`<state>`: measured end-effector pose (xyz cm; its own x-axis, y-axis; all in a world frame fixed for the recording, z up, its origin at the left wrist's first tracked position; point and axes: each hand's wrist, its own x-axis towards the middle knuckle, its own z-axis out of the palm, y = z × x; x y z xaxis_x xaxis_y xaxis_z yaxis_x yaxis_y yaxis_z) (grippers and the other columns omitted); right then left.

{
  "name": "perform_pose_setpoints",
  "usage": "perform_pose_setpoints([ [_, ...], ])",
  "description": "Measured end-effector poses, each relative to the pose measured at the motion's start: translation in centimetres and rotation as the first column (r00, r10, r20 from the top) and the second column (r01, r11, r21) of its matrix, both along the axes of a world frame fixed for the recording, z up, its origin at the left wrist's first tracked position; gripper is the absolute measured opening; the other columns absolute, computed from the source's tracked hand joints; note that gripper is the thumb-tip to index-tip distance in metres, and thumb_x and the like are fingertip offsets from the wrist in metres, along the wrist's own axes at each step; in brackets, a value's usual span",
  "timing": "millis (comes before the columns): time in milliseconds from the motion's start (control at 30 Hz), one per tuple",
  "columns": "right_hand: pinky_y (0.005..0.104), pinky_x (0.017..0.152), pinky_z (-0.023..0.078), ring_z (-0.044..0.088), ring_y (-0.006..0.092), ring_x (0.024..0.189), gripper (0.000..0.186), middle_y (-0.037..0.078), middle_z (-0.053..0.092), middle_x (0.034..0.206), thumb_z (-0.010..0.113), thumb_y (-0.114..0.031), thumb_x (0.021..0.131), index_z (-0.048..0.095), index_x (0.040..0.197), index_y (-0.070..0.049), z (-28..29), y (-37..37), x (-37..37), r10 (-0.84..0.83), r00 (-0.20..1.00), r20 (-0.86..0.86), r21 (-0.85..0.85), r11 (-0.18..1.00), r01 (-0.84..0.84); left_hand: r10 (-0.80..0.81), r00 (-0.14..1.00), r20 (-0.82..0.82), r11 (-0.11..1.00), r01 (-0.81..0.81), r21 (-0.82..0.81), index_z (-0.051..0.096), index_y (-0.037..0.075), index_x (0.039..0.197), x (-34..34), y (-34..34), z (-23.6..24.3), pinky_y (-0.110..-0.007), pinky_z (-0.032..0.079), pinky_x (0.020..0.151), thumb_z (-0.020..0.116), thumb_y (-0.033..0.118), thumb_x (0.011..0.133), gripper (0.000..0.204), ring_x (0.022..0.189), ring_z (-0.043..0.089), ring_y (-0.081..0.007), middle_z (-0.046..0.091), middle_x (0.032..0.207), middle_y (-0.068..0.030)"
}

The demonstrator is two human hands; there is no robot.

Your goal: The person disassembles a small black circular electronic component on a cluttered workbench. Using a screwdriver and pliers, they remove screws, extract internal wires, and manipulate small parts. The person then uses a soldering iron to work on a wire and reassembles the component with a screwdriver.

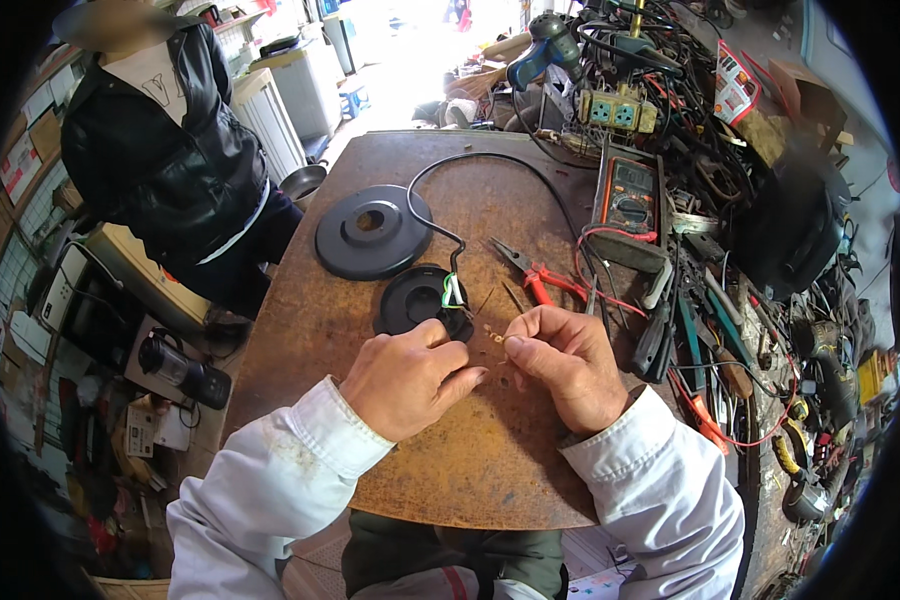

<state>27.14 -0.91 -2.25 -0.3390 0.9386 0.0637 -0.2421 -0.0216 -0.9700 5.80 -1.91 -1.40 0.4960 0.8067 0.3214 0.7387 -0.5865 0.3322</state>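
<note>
Rusty metal table (pixel 440 470) fills the centre of the frame. Person in black jacket (pixel 165 150) stands upper left. Larger black disc (pixel 373 232) sits above the smaller black round base (pixel 417 298), its black cable (pixel 490 165) looping toward the top. Multimeter (pixel 630 195) upper right, red-handled pliers (pixel 540 280) just right of the base. Left hand (pixel 410 378) is curled closed (contents not visible). Right hand (pixel 565 365) pinches a small brass terminal (pixel 495 337), centre frame, just below the base.
</note>
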Motion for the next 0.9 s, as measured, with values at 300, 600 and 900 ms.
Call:
perform_pose_setpoints([
  [300, 0.0230, 0.058, 0.042, 0.053, 0.0065, 0.064, 0.012, -0.001, 0.060, 0.076, 0.065, -0.011, 0.094, 0.064, 0.089, 0.000, 0.4, -0.2, -0.2, 0.010, 0.999, -0.032, -0.028, 1.000, -0.011, 0.075, 0.983, 0.167, 0.965, -0.114, 0.237, 0.068, 0.007, 0.100, 0.2, 0.3, 0.2, -0.040, 0.057, 0.060, 0.083, 0.032, 0.077, 0.038, 0.068, 0.067, -0.0295, 0.064, 0.094, -0.0092],
  [600, 0.0217, 0.059, 0.040, 0.050, 0.0037, 0.066, 0.010, -0.004, 0.057, 0.077, 0.065, -0.010, 0.095, 0.064, 0.090, -0.001, 0.3, -0.4, -0.5, 0.058, 0.998, 0.029, 0.019, 0.998, -0.059, -0.115, 0.778, 0.618, 0.956, 0.255, -0.142, 0.066, -0.002, 0.109, -0.4, 0.9, 0.7, -0.021, 0.049, 0.062, 0.075, 0.005, 0.088, 0.024, 0.073, 0.060, -0.0053, 0.065, 0.095, -0.0060],
  [900, 0.0215, 0.062, 0.045, 0.055, 0.0053, 0.068, 0.011, 0.000, 0.065, 0.080, 0.065, -0.008, 0.095, 0.066, 0.097, 0.003, 2.1, 0.9, 1.6, -0.488, 0.839, 0.241, 0.374, 0.844, 0.384, 0.181, 0.580, 0.794, 0.854, 0.309, -0.419, 0.066, 0.001, 0.100, -1.2, 1.2, 2.3, -0.019, 0.050, 0.060, 0.065, 0.013, 0.098, 0.012, 0.069, 0.061, -0.0052, 0.067, 0.086, -0.0024],
])
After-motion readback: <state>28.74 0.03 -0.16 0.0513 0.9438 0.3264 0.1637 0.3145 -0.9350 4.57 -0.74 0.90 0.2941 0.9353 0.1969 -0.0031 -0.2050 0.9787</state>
